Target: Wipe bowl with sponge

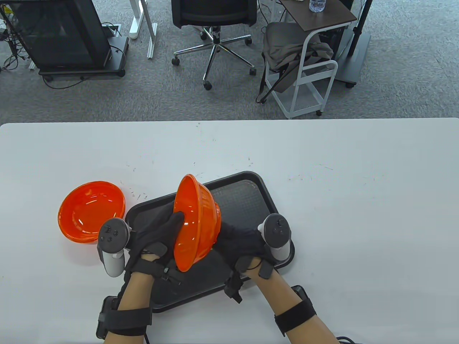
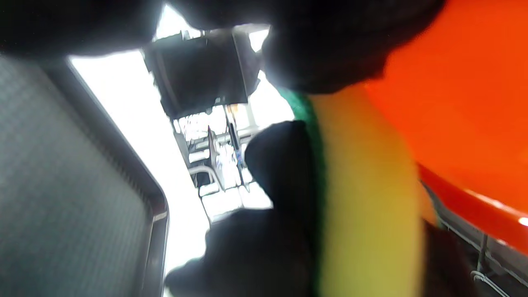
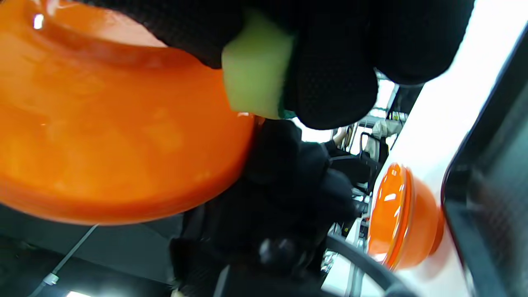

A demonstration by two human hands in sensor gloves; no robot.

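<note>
Gloved right hand (image 3: 330,62) mostly hides sponge (image 3: 258,66) behind tilted bowl (image 1: 195,222).

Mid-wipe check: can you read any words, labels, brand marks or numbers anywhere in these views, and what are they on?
No readable text in any view.
Held bowl, second bowl and tray: plain, no label or number.
Sponge: yellow and green, no print visible.
Trackers on the left hand and right hand: buttons only, any marks too small to read.
Bottle on the far cart: label too small to read.
</note>
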